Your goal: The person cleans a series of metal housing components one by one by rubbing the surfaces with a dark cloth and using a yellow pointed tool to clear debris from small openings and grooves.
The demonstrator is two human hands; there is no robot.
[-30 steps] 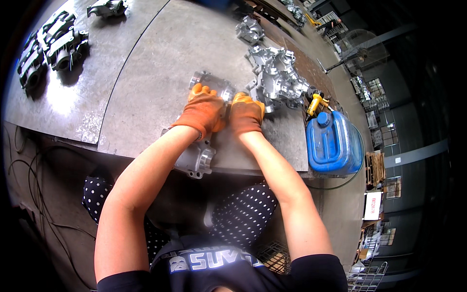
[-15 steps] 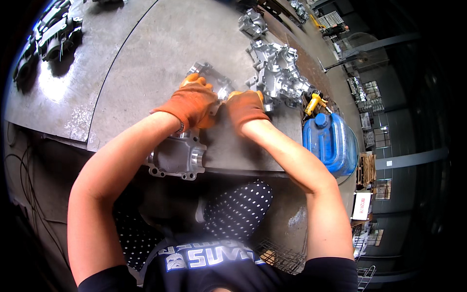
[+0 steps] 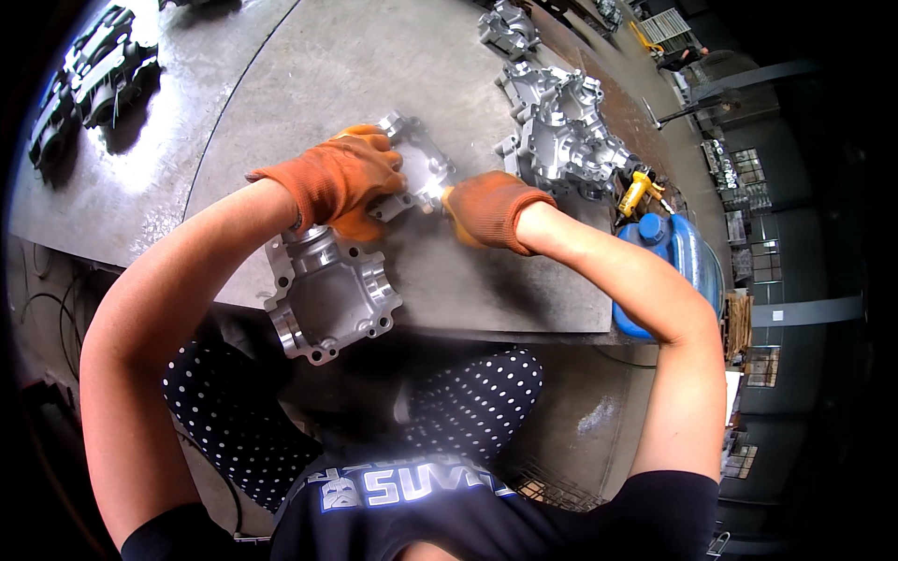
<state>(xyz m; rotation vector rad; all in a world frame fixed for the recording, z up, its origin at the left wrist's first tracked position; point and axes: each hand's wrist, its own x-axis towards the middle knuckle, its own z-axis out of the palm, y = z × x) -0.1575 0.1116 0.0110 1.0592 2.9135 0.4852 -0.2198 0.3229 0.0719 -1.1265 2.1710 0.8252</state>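
Note:
Both my hands wear orange work gloves. My left hand (image 3: pixel 351 178) is closed over the left side of a silver cast-metal housing (image 3: pixel 426 168) lying on the metal table. At the housing's right near corner my right hand (image 3: pixel 491 210) is curled into a closed grip, its fingertips against the metal. Whatever it may hold is hidden by the glove. A second cast-metal housing (image 3: pixel 332 304), with a broad recess and bolt holes round its rim, sits at the table's near edge below my left wrist, partly overhanging.
Several silver castings (image 3: pixel 561 126) are heaped at the far right of the table (image 3: pixel 281 112). Beside them are a yellow tool (image 3: pixel 638 194) and a blue plastic jug (image 3: pixel 687 257). Dark castings (image 3: pixel 112 79) stand at the far left. A seam crosses the tabletop.
My hands have moved apart, the left one leftward and the right one rightward, exposing more of the held housing. More of the near housing shows. The whole view has shifted slightly.

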